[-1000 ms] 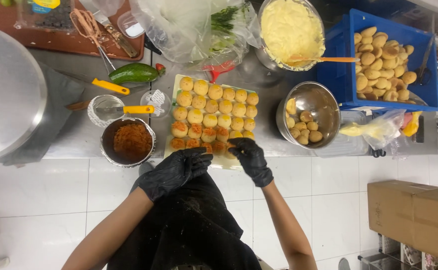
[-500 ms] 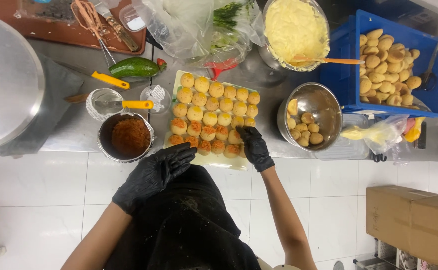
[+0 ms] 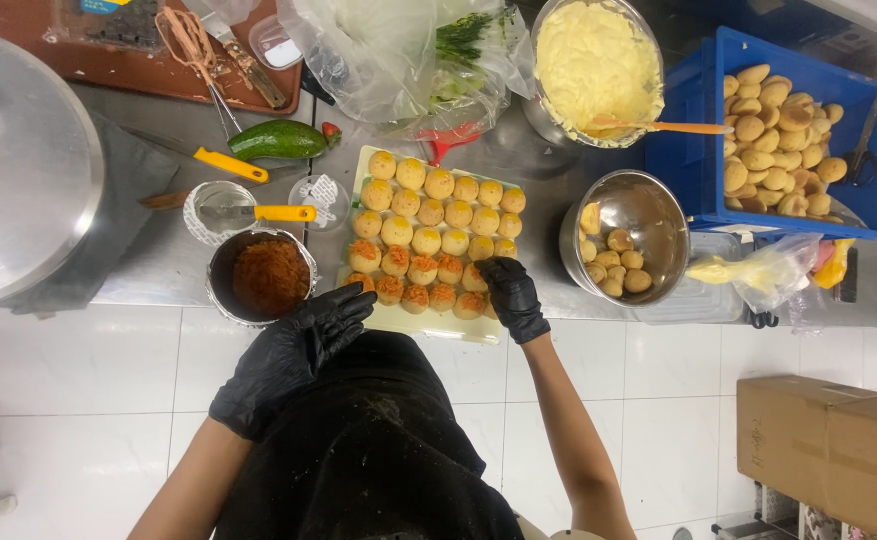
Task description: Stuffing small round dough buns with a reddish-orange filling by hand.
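Observation:
A pale cutting board (image 3: 429,322) on the steel counter carries rows of small round buns (image 3: 441,215); the nearest rows are topped with orange-red filling. My right hand (image 3: 512,295), in a black glove, rests with fingers curled on a bun at the board's near right corner. My left hand (image 3: 294,355), also gloved in black, hangs with fingers spread just off the counter edge, below a steel pot of orange-red paste (image 3: 266,277). It holds nothing.
A steel bowl with several buns (image 3: 624,238) stands right of the board, a blue crate of buns (image 3: 784,135) behind it. A bowl of yellow mash (image 3: 595,65), plastic bags (image 3: 404,55), a cucumber (image 3: 279,140), yellow-handled tools (image 3: 229,165) and a big lid (image 3: 14,165) crowd the counter. A cardboard box (image 3: 829,455) sits on the floor.
My left hand has drawn back from the board toward my body and opened. My right hand has shifted slightly right along the nearest row of buns.

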